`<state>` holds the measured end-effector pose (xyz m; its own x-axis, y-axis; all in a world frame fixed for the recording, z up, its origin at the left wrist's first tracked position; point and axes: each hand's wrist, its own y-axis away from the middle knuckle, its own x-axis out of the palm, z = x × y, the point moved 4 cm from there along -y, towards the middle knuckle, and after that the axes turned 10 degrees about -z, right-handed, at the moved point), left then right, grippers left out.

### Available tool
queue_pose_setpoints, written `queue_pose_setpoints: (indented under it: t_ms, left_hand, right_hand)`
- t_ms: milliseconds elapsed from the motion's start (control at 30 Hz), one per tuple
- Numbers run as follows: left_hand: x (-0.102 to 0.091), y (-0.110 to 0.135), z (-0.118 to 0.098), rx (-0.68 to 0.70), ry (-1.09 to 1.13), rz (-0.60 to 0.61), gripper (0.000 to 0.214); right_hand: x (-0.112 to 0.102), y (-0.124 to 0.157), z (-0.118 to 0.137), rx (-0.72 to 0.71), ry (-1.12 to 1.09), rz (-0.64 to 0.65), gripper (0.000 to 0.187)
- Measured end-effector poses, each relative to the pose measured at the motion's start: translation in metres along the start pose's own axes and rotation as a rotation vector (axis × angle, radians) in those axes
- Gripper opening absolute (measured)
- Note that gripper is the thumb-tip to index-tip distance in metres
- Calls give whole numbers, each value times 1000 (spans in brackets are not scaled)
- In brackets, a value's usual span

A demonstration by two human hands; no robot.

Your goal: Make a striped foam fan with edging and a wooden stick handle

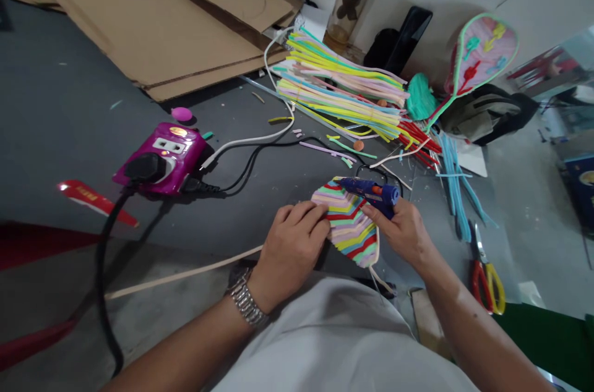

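While the right hand (403,228) holds a blue glue gun (364,189) with its fingers wrapped around the handle, the left hand (294,247) rests at the left edge of a striped, leaf-shaped piece (350,231). Its fingers are bent and close together on that edge; whether they pinch it cannot be told, since the underside is hidden. The striped piece sits between both hands, at the near edge of the grey surface (241,194), close to the person's white shirt (320,342). The glue gun's nozzle points left, over the piece's far end. Beyond lie bundles of coloured fuzzy stems (343,89). A purple power socket (162,157) stands to the left, and scissors (485,281) with red and yellow handles lie to the right.
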<state>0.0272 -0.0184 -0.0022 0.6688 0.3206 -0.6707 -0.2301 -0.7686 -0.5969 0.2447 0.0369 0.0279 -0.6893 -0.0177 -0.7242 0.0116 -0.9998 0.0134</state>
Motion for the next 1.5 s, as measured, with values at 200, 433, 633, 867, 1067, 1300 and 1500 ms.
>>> queue_pose_setpoints:
  t_ms: [200,433,633,867,1067,1300,1500]
  left_hand:
    - [0,0,0,-4,4,4,15]
    - [0,0,0,-3,0,-1,14]
    - [0,-1,1,-6,5,2,17]
    - [0,1,0,-13,1,-6,17]
    - [-2,0,0,-18,-3,-14,19]
    - [-1,0,-1,-32,-2,-10,19]
    - [-2,0,-1,-48,10,-12,19]
  right_hand:
    - [-1,0,1,4,13,24,43]
    - [1,2,3,-8,1,27,39]
    - [3,2,6,-18,-3,23,37]
    - [3,4,9,-32,24,27,38]
    - [6,5,7,6,32,41,42]
    - [9,8,7,11,-4,72,40]
    - [11,8,12,-1,-16,99,39]
